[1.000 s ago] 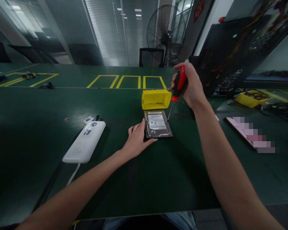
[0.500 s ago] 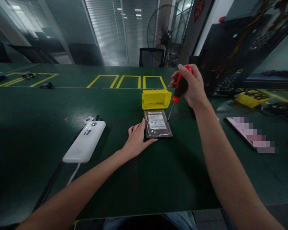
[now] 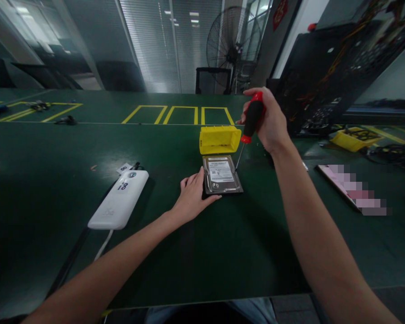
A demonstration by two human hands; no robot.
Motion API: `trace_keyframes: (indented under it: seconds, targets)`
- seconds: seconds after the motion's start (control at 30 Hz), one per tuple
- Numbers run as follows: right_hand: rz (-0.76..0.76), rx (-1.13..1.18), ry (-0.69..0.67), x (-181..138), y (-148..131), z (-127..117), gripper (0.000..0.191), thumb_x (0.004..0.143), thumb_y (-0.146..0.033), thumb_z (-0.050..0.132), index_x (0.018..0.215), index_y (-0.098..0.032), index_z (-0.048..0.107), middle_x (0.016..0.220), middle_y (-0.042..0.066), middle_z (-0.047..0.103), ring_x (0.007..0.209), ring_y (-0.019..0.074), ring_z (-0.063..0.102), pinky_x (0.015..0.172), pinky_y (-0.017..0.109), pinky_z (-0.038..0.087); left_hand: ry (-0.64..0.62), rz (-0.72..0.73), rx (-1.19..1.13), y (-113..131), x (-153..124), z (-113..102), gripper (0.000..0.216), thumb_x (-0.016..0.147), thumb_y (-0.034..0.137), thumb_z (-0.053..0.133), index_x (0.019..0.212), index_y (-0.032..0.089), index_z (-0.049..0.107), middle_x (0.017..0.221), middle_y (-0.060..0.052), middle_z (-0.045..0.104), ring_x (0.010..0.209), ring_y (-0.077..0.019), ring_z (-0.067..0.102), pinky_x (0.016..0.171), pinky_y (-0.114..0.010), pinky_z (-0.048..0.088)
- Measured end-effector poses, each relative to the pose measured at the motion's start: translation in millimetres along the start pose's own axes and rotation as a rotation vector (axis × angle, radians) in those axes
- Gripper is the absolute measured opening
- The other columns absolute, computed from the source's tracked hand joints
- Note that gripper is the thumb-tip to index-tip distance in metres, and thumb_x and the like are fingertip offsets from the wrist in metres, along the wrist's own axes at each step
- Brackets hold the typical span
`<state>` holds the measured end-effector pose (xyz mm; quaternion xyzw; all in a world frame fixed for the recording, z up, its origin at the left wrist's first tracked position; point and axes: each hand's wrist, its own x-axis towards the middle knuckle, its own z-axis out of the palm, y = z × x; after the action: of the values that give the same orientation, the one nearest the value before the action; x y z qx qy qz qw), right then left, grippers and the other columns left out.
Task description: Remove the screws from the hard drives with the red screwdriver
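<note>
A silver hard drive [image 3: 222,174] with a white label lies flat on the green table. My left hand [image 3: 193,195] holds its near left corner, fingers along the left side and thumb along the front edge. In my right hand [image 3: 269,119] is a red and black screwdriver [image 3: 253,118], gripped by its handle above the drive. Its shaft slants down to the left, and the tip meets the drive's right edge; any screw there is too small to make out. Just behind the drive, a yellow bin [image 3: 220,140] rests on its side, opening towards me.
A white power bank [image 3: 119,200] with a cable lies to the left. Towards the right are a phone-like slab [image 3: 339,186], partly pixelated, another yellow bin [image 3: 353,138] with dark parts, and a black computer case [image 3: 310,81]. Yellow tape outlines [image 3: 183,108] mark the table's far side.
My right hand's fingers have shifted round the screwdriver handle, and the handle leans slightly more to the left. The tip stays at the same spot. My left hand and the hard drive have not moved.
</note>
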<state>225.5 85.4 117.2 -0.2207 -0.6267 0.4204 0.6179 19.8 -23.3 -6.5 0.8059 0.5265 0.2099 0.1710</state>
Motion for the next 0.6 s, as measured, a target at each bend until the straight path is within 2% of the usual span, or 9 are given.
trace_keyframes:
  seconds: [0.1, 0.23, 0.33, 0.47, 0.6]
  targets:
    - [0.018, -0.019, 0.005, 0.6, 0.9, -0.3, 0.031, 0.079, -0.057, 0.056, 0.083, -0.026, 0.061, 0.072, -0.001, 0.055, 0.057, 0.0127, 0.053, 0.055, 0.031, 0.051, -0.003, -0.003, -0.006, 0.4, 0.0, -0.8, 0.090, 0.082, 0.057, 0.053, 0.147, 0.015, 0.007, 0.149, -0.015, 0.031, 0.136, -0.0302, 0.029, 0.110, -0.049, 0.021]
    - [-0.011, 0.006, 0.056, 2.1, 2.9, -0.8, 0.023, 0.077, -0.047, 0.064, 0.077, -0.026, 0.056, 0.073, -0.003, 0.055, 0.058, 0.0106, 0.054, 0.055, 0.029, 0.051, 0.001, 0.001, -0.007, 0.0, 0.0, -0.3, 0.090, 0.082, 0.057, 0.052, 0.147, 0.015, 0.007, 0.149, -0.015, 0.032, 0.136, -0.0307, 0.029, 0.109, -0.050, 0.021]
    - [-0.018, 0.024, 0.085, 2.1, 3.5, -0.6, 0.024, 0.075, -0.043, 0.067, 0.075, -0.025, 0.050, 0.074, -0.005, 0.057, 0.058, 0.0103, 0.056, 0.057, 0.029, 0.051, 0.003, 0.003, -0.009, -0.8, -0.3, 0.4, 0.090, 0.082, 0.057, 0.052, 0.148, 0.015, 0.007, 0.149, -0.015, 0.031, 0.136, -0.0307, 0.029, 0.110, -0.050, 0.021]
    - [-0.018, 0.015, 0.067, 0.9, 1.9, 0.7, 0.027, 0.075, -0.044, 0.066, 0.077, -0.026, 0.046, 0.070, -0.006, 0.059, 0.059, 0.0114, 0.058, 0.058, 0.029, 0.052, 0.013, 0.015, -0.009, -1.7, -0.7, 0.7, 0.089, 0.083, 0.059, 0.051, 0.148, 0.016, 0.007, 0.149, -0.016, 0.032, 0.135, -0.0312, 0.030, 0.109, -0.051, 0.021]
    - [-0.037, -0.033, 0.047, 0.0, -0.6, 1.3, 0.025, 0.074, -0.045, 0.067, 0.081, -0.029, 0.049, 0.066, -0.006, 0.056, 0.054, 0.0122, 0.055, 0.055, 0.030, 0.051, 0.007, 0.014, 0.002, -1.5, -0.6, 0.6, 0.089, 0.083, 0.059, 0.050, 0.148, 0.016, 0.006, 0.149, -0.016, 0.031, 0.135, -0.0316, 0.030, 0.109, -0.051, 0.021]
